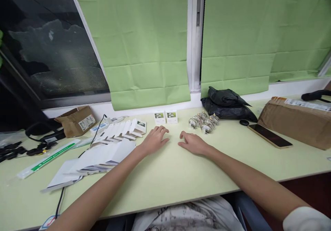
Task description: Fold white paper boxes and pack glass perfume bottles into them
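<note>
My left hand [156, 140] rests on the pale table, fingers loosely bent and apart, holding nothing. Across a short gap, my right hand [191, 143] also lies on the table with its fingers apart and nothing in them. Just beyond them stand two small white boxes [166, 117] side by side, each with a picture on its front. Left of my left hand is a row of small white cartons [121, 130], with a fanned stack of flat white cartons [103, 156] nearer me. Several shiny, silvery wrapped pieces [204, 122] sit beyond my right hand.
At the right lie a phone [270, 136], a large brown carton [297, 122] and a black plastic bag [229, 105]. An open brown box [77, 121], a black cable [60, 201] and a green-striped plastic sleeve [50, 157] are at left. The table's front edge [178, 203] runs before me.
</note>
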Tool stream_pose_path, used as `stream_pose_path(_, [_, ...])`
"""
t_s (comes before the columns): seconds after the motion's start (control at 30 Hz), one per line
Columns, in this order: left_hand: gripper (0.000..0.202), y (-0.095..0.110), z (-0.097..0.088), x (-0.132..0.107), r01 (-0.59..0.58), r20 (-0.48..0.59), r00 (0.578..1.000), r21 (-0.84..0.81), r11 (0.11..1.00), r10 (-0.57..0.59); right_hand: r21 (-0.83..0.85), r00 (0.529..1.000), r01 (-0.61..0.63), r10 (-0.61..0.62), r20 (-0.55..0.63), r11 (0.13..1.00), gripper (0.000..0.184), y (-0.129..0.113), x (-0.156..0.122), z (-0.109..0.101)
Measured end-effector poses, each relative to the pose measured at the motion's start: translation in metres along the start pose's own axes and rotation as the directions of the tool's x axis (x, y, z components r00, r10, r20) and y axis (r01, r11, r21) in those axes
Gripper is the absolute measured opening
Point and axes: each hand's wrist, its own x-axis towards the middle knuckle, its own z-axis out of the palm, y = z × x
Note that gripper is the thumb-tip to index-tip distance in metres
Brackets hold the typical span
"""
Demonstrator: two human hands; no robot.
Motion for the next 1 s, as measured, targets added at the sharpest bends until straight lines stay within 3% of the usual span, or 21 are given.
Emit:
stream_pose_path(0.07, [0.032,0.005,-0.006,-0.018,-0.022,0.028,0.999,-0.159,0.987,0.027,0.006,1.0,0.012,-0.012,-0.001,1.0,0.031,0.002,0.001,0.0])
stream_pose_path(0.17, [0.033,0.011,-0.006,-0.032,0.009,0.02,1.0,-0.254,0.967,-0.004,0.02,1.0,0.03,-0.03,-0.004,0.999,0.03,0.004,0.001,0.0])
stream_pose_path(0.43, [0.031,0.003,0.01,-0.037,0.048,0.005,0.999,-0.348,0.936,-0.049,0.029,0.997,0.076,-0.076,0.012,0.997,0.027,0.009,-0.001,-0.003])
stream_pose_path(0.73, [0.034,0.001,0.01,-0.038,0.062,0.035,0.998,-0.411,0.909,-0.053,0.04,0.992,0.119,-0.121,0.036,0.992,0.027,0.011,-0.003,-0.005])
stream_pose_path(1.0, [0.035,0.001,0.012,-0.039,0.066,0.032,0.998,-0.406,0.911,-0.057,0.035,0.998,0.069,-0.069,-0.001,0.997,0.022,0.01,-0.001,0.003])
